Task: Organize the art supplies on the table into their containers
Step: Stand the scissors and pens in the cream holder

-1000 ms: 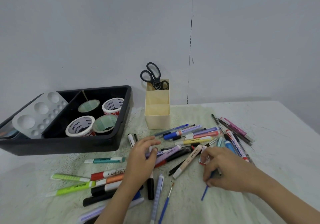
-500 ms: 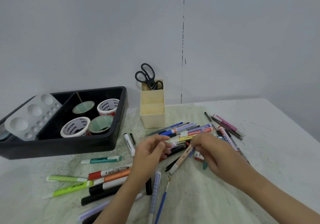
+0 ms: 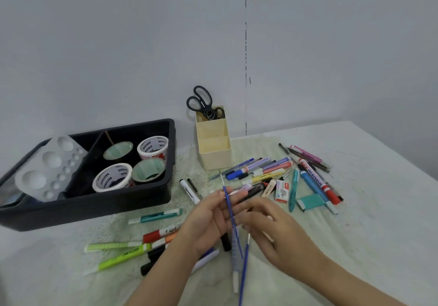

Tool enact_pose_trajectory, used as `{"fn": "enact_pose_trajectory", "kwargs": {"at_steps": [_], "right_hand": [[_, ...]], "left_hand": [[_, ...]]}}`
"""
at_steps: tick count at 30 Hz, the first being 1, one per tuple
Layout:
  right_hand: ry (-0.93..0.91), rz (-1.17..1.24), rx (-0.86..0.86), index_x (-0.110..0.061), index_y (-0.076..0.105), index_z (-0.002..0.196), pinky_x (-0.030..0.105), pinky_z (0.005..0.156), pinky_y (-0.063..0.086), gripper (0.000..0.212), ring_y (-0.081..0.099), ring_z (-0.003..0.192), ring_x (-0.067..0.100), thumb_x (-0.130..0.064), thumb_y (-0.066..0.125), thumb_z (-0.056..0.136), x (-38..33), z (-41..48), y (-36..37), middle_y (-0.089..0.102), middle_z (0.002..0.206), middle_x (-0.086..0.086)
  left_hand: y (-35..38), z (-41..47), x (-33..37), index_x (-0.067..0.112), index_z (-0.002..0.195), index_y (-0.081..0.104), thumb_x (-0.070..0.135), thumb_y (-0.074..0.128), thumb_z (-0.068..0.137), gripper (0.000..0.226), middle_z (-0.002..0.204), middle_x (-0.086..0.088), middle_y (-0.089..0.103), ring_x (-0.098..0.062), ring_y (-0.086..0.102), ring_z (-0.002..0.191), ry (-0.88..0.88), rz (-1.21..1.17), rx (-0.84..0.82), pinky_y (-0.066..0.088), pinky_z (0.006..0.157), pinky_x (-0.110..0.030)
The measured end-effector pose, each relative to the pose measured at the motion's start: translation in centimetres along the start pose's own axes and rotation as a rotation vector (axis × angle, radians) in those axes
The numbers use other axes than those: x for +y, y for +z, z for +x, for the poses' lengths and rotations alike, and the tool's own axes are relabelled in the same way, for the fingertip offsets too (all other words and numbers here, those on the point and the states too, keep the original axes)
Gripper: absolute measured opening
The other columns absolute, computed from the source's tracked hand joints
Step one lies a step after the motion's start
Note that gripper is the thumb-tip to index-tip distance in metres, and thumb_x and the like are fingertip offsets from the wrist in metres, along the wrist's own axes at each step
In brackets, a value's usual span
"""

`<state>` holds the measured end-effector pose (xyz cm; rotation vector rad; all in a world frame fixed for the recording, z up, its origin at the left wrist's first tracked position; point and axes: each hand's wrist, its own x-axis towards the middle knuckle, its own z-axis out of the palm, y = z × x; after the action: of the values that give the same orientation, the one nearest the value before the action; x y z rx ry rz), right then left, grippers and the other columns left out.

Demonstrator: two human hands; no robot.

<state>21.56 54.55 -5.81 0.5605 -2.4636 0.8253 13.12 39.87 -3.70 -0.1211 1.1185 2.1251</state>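
My left hand [image 3: 206, 220] pinches a thin blue paintbrush [image 3: 225, 188] that stands tilted, tip up, over the table. The fingertips of my right hand [image 3: 275, 232] close on the same brush lower down its shaft. A second blue brush [image 3: 244, 272] lies on the table below my hands. Loose pens and markers [image 3: 267, 170] are heaped behind my hands, with more markers and green highlighters [image 3: 123, 256] to the left. A cream pen holder [image 3: 214, 156] stands at the back with black scissors [image 3: 201, 102] in it.
A black tray [image 3: 94, 201] at the left holds several tape rolls [image 3: 111, 177] and a white paint palette [image 3: 47, 163]. A teal eraser [image 3: 310, 200] and a small white box [image 3: 282, 190] lie right of my hands. The table's right edge runs diagonally at the far right.
Both hands have lifted off the pen pile and come together. The blue paintbrush that lay under my right hand is now raised and held between both hands.
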Motion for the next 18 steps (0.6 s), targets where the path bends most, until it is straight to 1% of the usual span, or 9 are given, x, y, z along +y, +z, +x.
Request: {"fn": "enact_pose_trajectory", "kwargs": {"at_steps": [1,2,4,6,9,11,13,15,18], "right_hand": [[0.098,-0.002,0.027,-0.028,0.061,0.100,0.012,0.074,0.042,0.017,0.051,0.088,-0.002,-0.019,0.048,0.094,-0.4,-0.4,0.4,0.054,0.101,-0.014],[0.214,-0.037,0.024,-0.032,0.056,0.097,0.012,0.069,0.040,0.013,0.050,0.081,-0.003,-0.023,0.047,0.093,-0.7,-0.6,0.8,0.052,0.092,-0.019],[0.474,-0.170,-0.099,-0.034,0.048,0.088,0.019,0.061,0.039,0.007,0.049,0.074,0.004,-0.031,0.044,0.093,-1.2,-0.8,1.5,0.051,0.083,-0.014],[0.700,-0.296,-0.256,-0.028,0.047,0.079,0.023,0.057,0.036,0.020,0.049,0.074,0.008,-0.043,0.044,0.092,-1.6,-0.7,2.1,0.052,0.081,-0.009],[0.876,-0.325,-0.328,-0.022,0.052,0.076,0.027,0.061,0.039,0.031,0.054,0.078,0.013,-0.052,0.050,0.087,-2.4,-0.1,2.9,0.058,0.081,-0.005],[0.938,-0.315,-0.359,-0.022,0.052,0.074,0.027,0.057,0.038,0.028,0.056,0.076,0.015,-0.047,0.054,0.085,-2.6,0.5,3.1,0.058,0.079,-0.005],[0.990,-0.300,-0.387,-0.021,0.050,0.069,0.025,0.050,0.033,0.025,0.052,0.068,0.015,-0.041,0.057,0.083,-2.7,1.2,3.1,0.052,0.070,-0.005],[1.040,-0.265,-0.370,-0.021,0.044,0.061,0.024,0.048,0.030,0.031,0.045,0.058,0.014,-0.038,0.060,0.082,-2.5,1.7,3.1,0.043,0.060,-0.004],[1.065,-0.282,-0.343,-0.020,0.038,0.057,0.024,0.047,0.027,0.037,0.037,0.051,0.013,-0.036,0.061,0.081,-2.4,2.0,2.8,0.035,0.055,-0.004]], "left_hand": [[-0.5,-0.2,0.0,0.007,0.094,0.056,0.015,0.035,0.100,0.024,0.094,-0.014,0.073,-0.022,0.072,0.073,0.001,-0.032,0.035,0.058,0.058,-0.032],[-1.1,-0.3,-0.1,0.007,0.092,0.057,0.017,0.037,0.100,0.023,0.090,-0.013,0.073,-0.020,0.071,0.068,0.004,-0.049,0.071,0.058,0.056,-0.030],[-2.1,-0.6,-0.3,0.006,0.097,0.058,0.015,0.042,0.098,0.018,0.080,-0.008,0.072,-0.014,0.065,0.057,0.004,-0.042,0.127,0.053,0.049,-0.024],[-2.9,-1.2,-0.4,0.002,0.101,0.059,0.004,0.042,0.096,0.017,0.074,-0.007,0.071,-0.009,0.055,0.048,-0.010,-0.041,0.140,0.046,0.042,-0.019],[-3.7,-2.0,-0.5,-0.002,0.102,0.059,-0.002,0.040,0.095,0.021,0.082,-0.012,0.072,-0.007,0.054,0.045,-0.048,-0.057,0.120,0.046,0.041,-0.016],[-4.0,-2.5,-0.5,-0.003,0.105,0.059,-0.001,0.040,0.095,0.022,0.089,-0.016,0.072,-0.011,0.062,0.051,-0.064,-0.073,0.086,0.052,0.046,-0.018],[-4.4,-2.9,-0.5,-0.004,0.108,0.058,0.001,0.036,0.098,0.025,0.094,-0.019,0.072,-0.019,0.071,0.067,-0.069,-0.076,0.058,0.058,0.054,-0.026],[-4.7,-3.5,-0.6,-0.004,0.111,0.056,0.003,0.033,0.100,0.027,0.098,-0.020,0.071,-0.025,0.072,0.081,-0.066,-0.052,0.028,0.060,0.064,-0.033],[-5.1,-4.2,-0.7,-0.003,0.113,0.055,0.005,0.031,0.100,0.028,0.104,-0.021,0.069,-0.027,0.070,0.091,-0.063,-0.001,0.003,0.059,0.075,-0.036]]}}
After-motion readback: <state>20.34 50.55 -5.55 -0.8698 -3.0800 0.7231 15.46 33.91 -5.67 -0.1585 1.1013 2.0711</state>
